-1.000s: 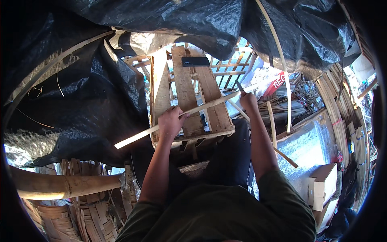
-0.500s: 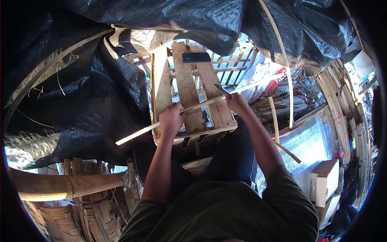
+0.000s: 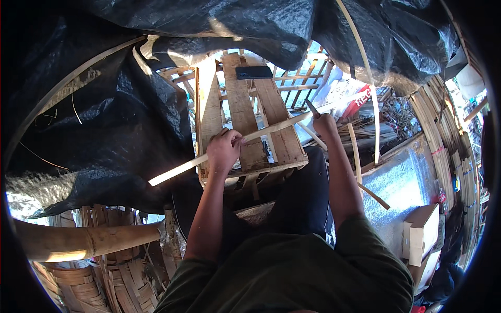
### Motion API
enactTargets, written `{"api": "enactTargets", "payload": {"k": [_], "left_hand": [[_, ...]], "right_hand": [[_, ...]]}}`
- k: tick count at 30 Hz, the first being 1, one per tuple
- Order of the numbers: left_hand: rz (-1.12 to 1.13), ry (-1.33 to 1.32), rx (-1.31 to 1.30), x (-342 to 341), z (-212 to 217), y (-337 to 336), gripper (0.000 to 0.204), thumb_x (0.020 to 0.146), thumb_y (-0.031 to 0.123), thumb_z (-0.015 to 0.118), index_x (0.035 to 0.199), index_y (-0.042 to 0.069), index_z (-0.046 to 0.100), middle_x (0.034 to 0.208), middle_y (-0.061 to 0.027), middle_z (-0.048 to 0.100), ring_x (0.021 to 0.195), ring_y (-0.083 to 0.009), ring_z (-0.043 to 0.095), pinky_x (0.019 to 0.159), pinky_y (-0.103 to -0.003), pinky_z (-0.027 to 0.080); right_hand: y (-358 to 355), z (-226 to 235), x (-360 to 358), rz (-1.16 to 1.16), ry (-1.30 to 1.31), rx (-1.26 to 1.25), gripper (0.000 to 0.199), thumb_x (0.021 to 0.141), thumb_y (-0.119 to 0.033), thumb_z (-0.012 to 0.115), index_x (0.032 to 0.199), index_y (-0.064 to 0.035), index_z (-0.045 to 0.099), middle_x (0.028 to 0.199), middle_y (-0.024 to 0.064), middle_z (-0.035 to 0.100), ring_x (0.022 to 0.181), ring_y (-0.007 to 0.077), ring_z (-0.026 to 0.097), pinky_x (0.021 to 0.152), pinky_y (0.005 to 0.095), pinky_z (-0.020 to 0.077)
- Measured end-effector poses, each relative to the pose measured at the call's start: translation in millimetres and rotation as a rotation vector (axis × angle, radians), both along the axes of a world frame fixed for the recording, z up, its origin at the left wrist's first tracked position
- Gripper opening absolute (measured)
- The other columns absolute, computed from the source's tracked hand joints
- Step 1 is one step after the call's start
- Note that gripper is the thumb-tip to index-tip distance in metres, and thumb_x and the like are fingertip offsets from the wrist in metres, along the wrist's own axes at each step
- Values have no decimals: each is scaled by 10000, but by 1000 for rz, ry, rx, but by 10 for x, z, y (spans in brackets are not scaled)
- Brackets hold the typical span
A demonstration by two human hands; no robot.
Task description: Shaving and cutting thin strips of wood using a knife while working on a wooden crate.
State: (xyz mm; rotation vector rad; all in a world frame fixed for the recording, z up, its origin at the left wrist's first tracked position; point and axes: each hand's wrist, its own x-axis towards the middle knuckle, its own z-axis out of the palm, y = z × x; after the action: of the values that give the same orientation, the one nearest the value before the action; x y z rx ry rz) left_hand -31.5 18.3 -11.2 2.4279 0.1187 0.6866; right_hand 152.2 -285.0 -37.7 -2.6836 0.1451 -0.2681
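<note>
Slatted crate (image 3: 243, 112) — phone (image 3: 254, 72) on top — hands (image 3: 224, 149) hold pale strip (image 3: 275, 127), knife (image 3: 311, 108).

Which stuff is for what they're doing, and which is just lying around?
In use, it seems:
- pale strip, in the left hand
- knife, in the right hand
- wooden crate, under the strip

Just lying about, probably:
- black phone-like slab, on the crate
- pale box, at right
- thick bamboo pole, at left

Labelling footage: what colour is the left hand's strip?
The strip is pale tan, clearest in the head view.
</note>
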Motion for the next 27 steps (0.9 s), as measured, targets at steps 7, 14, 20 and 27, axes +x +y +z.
{"api": "enactTargets", "payload": {"k": [7, 14, 20, 27], "left_hand": [[37, -87, -717, -5, 68, 87, 366, 754, 4, 812, 1072, 7, 631, 1093, -129, 675, 923, -196, 700, 799, -300, 569], [-472, -307, -1521, -355, 657, -89, 395, 908, -80, 614, 1270, 61, 542, 1419, -167, 491, 1226, -301, 571, 1056, -413, 485], [-634, -312, -1441, -508, 1004, -290, 520, 921, -109, 548, 1378, 132, 491, 1538, -189, 332, 1339, -320, 467, 1149, -476, 371], [-603, -288, -1379, -511, 1073, -385, 538, 873, -113, 632, 1354, 67, 472, 1483, -219, 410, 1312, -259, 504, 1120, -434, 411]], "right_hand": [[374, 69, -133, 589, 94, 49, 420, 808, -358, 763, 1128, -102, 671, 962, 191, 706, 924, 393, 673, 776, 467, 523], [441, 163, -228, 592, 142, -18, 361, 797, -307, 772, 1065, -84, 678, 934, 195, 701, 940, 402, 660, 766, 475, 510], [515, 208, -379, 558, 85, 17, 332, 813, -333, 753, 1041, -96, 705, 890, 203, 695, 889, 398, 666, 745, 481, 510], [587, 230, -474, 589, 78, -19, 285, 820, -354, 748, 987, -122, 736, 832, 194, 693, 842, 381, 674, 721, 476, 517]]}}
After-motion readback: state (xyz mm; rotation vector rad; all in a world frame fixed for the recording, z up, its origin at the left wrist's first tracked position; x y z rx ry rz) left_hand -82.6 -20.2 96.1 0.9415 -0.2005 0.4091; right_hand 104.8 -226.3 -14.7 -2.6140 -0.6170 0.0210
